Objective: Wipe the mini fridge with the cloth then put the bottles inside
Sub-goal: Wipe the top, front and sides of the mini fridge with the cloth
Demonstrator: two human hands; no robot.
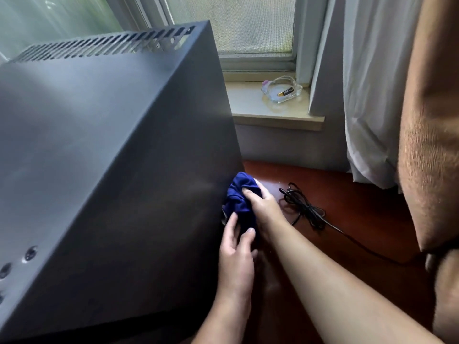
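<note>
Holding: your left hand [236,254] and right hand [260,202] both grip the blue cloth [239,202], fingers clamped on its folds.
Cloth: bunched, pressed against the lower right side wall of the mini fridge [111,150].
Fridge: dark grey, matte, vent slots along its far top edge; its left and near parts are cut off, door not visible.
Bottles: hidden from this view.
Floor: red-brown wood, with a black cable [303,207] coiled just right of your hands.
Right edge: tan fuzzy mass, blurred, hard to identify.
Windowsill: a clear glass dish [282,89] holding a battery [285,91]; its writing is too small to read.
Beyond: white curtain [367,95], frosted window [255,23].
</note>
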